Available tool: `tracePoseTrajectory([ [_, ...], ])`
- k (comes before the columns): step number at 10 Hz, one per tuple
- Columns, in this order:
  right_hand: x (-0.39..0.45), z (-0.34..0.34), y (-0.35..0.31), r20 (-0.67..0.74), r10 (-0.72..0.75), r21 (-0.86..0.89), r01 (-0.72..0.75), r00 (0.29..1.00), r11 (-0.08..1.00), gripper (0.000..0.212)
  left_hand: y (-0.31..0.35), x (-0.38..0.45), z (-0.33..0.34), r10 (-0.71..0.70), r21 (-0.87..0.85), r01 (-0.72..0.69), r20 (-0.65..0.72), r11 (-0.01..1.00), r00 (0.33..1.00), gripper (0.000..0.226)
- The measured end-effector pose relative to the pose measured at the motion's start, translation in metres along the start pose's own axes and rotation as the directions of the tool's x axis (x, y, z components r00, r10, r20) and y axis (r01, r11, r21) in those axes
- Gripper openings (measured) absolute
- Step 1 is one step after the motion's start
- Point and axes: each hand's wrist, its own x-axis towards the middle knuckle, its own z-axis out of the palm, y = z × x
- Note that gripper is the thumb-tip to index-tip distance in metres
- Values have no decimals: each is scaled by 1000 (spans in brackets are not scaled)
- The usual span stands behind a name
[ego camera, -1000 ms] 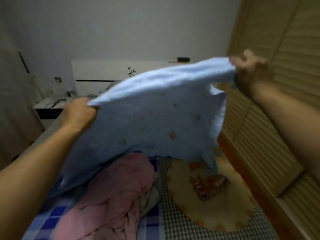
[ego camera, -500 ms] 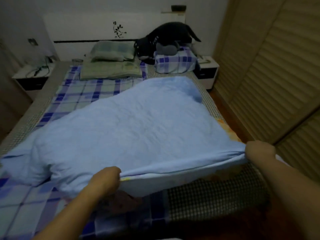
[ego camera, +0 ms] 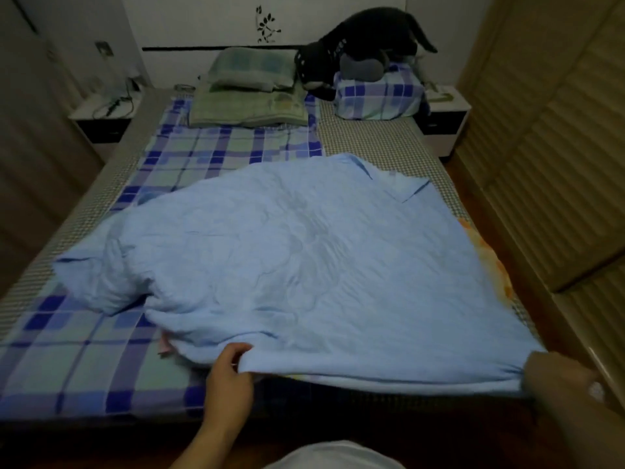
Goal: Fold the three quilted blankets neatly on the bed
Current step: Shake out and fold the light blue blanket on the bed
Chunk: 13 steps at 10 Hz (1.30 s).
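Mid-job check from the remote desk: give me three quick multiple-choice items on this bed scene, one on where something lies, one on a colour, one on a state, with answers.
1. Where does the dark plush toy lie?
A. at the head of the bed
B. on the floor
C. at the foot end

2. What colour is the spread blanket?
A. pink
B. light blue
C. green

3. How is the blanket's near edge held?
A. by neither hand
B. by the left hand only
C. by both hands

Answers: 1 A, it rests on a checked bundle by the headboard. 2 B, it is pale blue all over. 3 C, the left hand and right hand each grip the near edge.
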Motion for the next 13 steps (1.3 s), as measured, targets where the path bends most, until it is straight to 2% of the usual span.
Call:
tracePoseTrajectory([
  [1,-11,-17,-35,34,-151,7,151,988,989,81,21,1,2,37,71,-56,244,996,969,27],
  [2,-53,-48,-112,-125,-677,315,676,725,666,110,38,14,10,128,360,-259,350,896,928,9],
  [3,-126,-67,-207,-366,-829,468,853,424,230,102,60,14,26,215,422,-350,336,836,917,14],
  [4,-137,-60,-232,-651,-608,274,888,454,369,54,60,7,30,348,456,-441,276,773,896,21],
  [5,-127,-58,-207,-845,-410,146,885,344,443,35,33,24,9,435,638,-436,171,634,884,20],
  [6,-114,-58,-176,-891,-255,228,855,376,465,40,5,63,-30,355,726,-191,-78,661,932,14],
  [7,-102,-72,-153,-920,-142,245,817,366,522,38,1,97,-68,175,570,81,-380,818,908,21],
  [8,-87,-91,-140,-915,-24,330,783,402,528,46,2,123,-110,6,372,267,-592,889,806,24],
  [9,-67,-99,-140,-878,44,420,721,477,551,43,3,142,-152,-124,87,250,-688,964,715,28],
  [10,-60,-119,-161,-629,-11,605,499,777,620,34,20,154,-174,-187,-222,63,-595,973,782,27],
  [11,-92,-140,-220,-616,-287,316,564,734,763,84,50,130,-173,8,215,-4,-19,977,1000,19],
  [12,-175,-138,-325,-677,-667,105,938,311,331,119,66,99,-175,118,487,-269,318,831,941,17],
  [13,-241,-128,-417,-718,-616,316,940,324,125,99,42,96,-202,168,525,-375,399,764,901,27],
])
